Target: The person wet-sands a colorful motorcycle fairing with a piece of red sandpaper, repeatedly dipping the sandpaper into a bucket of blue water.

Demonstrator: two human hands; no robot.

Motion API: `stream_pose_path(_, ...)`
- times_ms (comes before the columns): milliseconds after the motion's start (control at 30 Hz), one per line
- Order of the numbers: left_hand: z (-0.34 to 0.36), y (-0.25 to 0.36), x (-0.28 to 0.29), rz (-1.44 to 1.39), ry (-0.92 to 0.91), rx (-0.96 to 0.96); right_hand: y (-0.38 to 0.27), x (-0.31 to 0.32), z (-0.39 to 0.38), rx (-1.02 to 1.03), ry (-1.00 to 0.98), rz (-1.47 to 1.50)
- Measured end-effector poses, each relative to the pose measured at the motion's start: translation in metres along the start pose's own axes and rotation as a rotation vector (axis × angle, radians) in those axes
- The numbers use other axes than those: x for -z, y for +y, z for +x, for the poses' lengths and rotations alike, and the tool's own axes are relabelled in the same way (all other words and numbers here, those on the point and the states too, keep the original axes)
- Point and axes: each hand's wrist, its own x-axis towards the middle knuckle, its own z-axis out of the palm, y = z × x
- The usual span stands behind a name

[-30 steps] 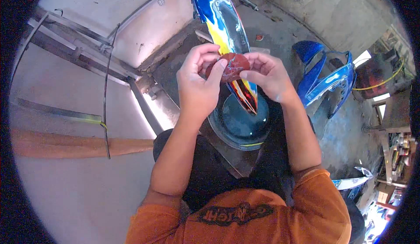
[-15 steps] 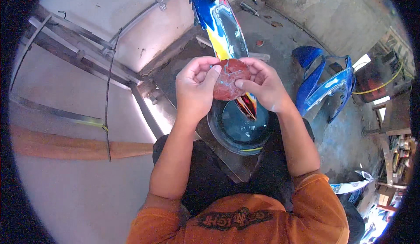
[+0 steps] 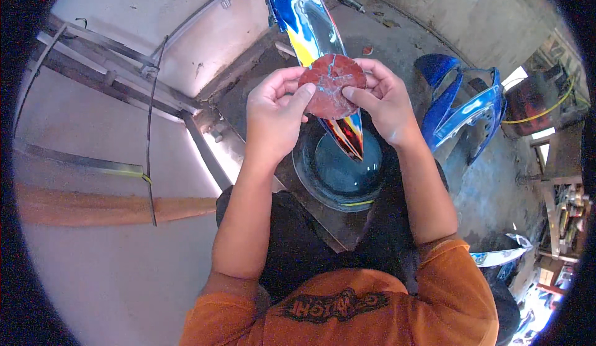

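A round, reddish-brown sanding disc (image 3: 329, 101), creased with pale bluish crack lines, is held up between my two hands. My left hand (image 3: 273, 113) pinches its left edge, thumb on the near face and fingers behind. On the right edge, my right hand (image 3: 391, 107) grips it the same way, its thumb lying further in. Behind the disc runs a long, glossy motorcycle body panel (image 3: 320, 26) in blue, yellow and white. Its pointed dark red tip shows below the disc, over a round basin (image 3: 308, 188) that holds dark liquid.
Blue curved fairing parts (image 3: 459, 132) lie on the concrete floor (image 3: 496, 197) to the right. A white and blue panel (image 3: 501, 256) sits lower right. At left, a metal frame (image 3: 112, 76) stands against the pale wall, with a dark cable (image 3: 151, 129) hanging down.
Both hands have lifted the disc slightly upward in the picture. Its face is turned more fully into view, and more of the panel's tip shows beneath it.
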Motion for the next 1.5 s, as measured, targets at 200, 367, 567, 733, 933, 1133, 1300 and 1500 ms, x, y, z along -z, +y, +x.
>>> stream_pose_path(200, -0.006, 0.005, -0.003, -0.001, 0.029, -0.019, 0.0, -0.003, -0.001, 0.189, 0.039, -0.039)
stream_pose_path(367, -0.01, 0.003, -0.002, 0.035, 0.012, 0.049, -0.002, -0.009, -0.003, 0.229, 0.167, -0.033)
stream_pose_path(567, -0.009, 0.001, 0.002, -0.073, -0.048, 0.12, 0.004, -0.012, -0.008, 0.329, 0.215, -0.187)
stream_pose_path(733, -0.008, -0.002, 0.006, -0.085, -0.089, 0.182, 0.007, -0.01, -0.008, 0.277, 0.174, -0.123)
stream_pose_path(933, -0.008, -0.003, 0.008, -0.076, -0.195, 0.2, 0.008, -0.014, -0.008, 0.292, 0.149, -0.208)
stream_pose_path(1133, -0.007, -0.004, 0.008, -0.097, -0.198, 0.182, 0.005, -0.013, -0.005, 0.154, 0.126, -0.014)
stream_pose_path(1300, -0.003, -0.014, 0.007, -0.174, -0.227, 0.063, 0.008, -0.01, -0.002, 0.1, 0.134, 0.13)
stream_pose_path(1500, -0.003, -0.011, 0.004, 0.003, -0.231, 0.029, 0.008, -0.006, 0.001, 0.027, 0.229, 0.221)
